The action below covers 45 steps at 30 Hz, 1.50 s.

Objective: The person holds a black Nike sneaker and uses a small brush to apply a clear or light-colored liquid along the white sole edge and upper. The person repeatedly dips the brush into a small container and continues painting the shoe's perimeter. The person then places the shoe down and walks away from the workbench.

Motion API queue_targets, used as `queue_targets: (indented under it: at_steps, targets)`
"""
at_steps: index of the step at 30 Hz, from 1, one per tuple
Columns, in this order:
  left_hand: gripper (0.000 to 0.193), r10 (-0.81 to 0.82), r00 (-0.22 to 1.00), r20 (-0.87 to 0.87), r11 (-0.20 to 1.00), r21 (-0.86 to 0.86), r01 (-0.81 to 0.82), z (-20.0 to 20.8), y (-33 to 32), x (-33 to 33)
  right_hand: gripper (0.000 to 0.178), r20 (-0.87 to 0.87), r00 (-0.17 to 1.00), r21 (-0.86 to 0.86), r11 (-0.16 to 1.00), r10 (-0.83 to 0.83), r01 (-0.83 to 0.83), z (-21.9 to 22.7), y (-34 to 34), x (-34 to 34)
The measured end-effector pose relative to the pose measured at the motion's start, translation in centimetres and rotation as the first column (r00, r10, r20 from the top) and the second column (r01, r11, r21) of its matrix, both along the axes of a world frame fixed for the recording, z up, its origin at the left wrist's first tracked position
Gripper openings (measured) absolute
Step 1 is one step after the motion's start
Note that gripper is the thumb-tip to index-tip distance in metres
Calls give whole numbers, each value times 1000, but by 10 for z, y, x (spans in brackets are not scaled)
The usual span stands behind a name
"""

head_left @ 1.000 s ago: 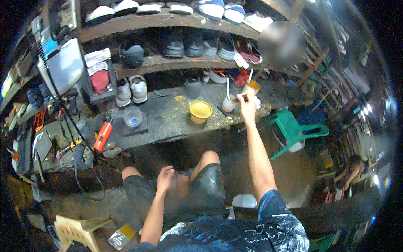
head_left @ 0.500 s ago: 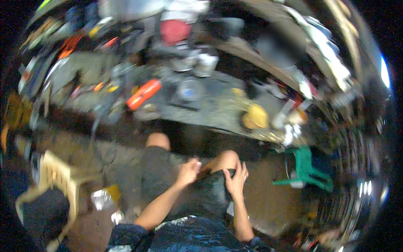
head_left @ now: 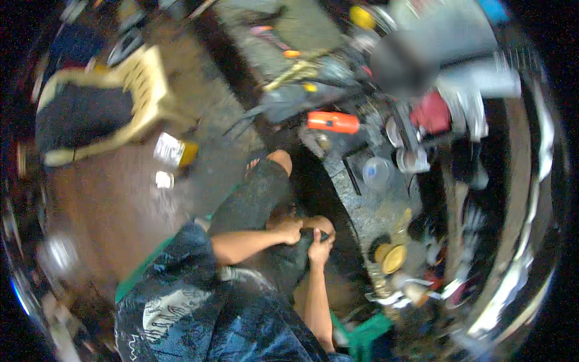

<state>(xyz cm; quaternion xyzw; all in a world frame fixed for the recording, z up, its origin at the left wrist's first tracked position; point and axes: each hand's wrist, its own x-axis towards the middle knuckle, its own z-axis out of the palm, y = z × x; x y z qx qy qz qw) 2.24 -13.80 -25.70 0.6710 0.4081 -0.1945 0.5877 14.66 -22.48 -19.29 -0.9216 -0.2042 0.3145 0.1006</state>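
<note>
My left hand (head_left: pixel 287 231) is held in a fist above my lap, beside my right knee. Its curled fingers hide whatever may be in them. On the dark shorts (head_left: pixel 250 202) at that knee rests my right hand (head_left: pixel 321 246), its thumb apart from the fingers. The two hands are close together, with a narrow gap between them. Across from my knees, on a low grey work surface (head_left: pixel 395 205), lie an orange-red oblong thing (head_left: pixel 333 122), a clear plastic tub (head_left: pixel 377 173) and a yellow round thing (head_left: pixel 394 259). Motion blur softens the details.
A cream plastic chair (head_left: pixel 148 84) with dark cloth on it stands at the far left. White and yellow packaging (head_left: pixel 170 149) lies on the floor nearby. Part of a green plastic chair (head_left: pixel 365 333) shows at lower right. Metal containers and a red item (head_left: pixel 430 113) crowd the right.
The view has swung left, so the work surface now slants down the right side. My left hand is now closer to my right hand, which remains at the knee.
</note>
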Motion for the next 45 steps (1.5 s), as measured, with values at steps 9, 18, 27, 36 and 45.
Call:
queue_targets:
  at_steps: [9, 18, 27, 36, 45]
  targets:
    - [60, 845, 479, 238, 522, -177, -834, 161, 82, -70, 70, -585, 657, -263, 655, 476, -708, 146, 87, 21]
    - [48, 968, -245, 47, -250, 191, -949, 231, 46, -228, 33, -738, 235, 109, 455, 632, -884, 234, 235, 1]
    - [53, 907, -387, -167, -290, 418, -861, 120, -211, -182, 33, -403, -448, 239, -381, 798, -893, 211, 291, -67]
    - [33, 406, -855, -322, -789, 349, -506, 118, -145, -57, 28, -340, -616, 196, -587, 711, -786, 225, 381, -215]
    - [28, 637, -693, 338, -771, 312, -556, 179, -88, -296, 23, -569, -818, 375, -861, 78, -343, 222, 459, -379]
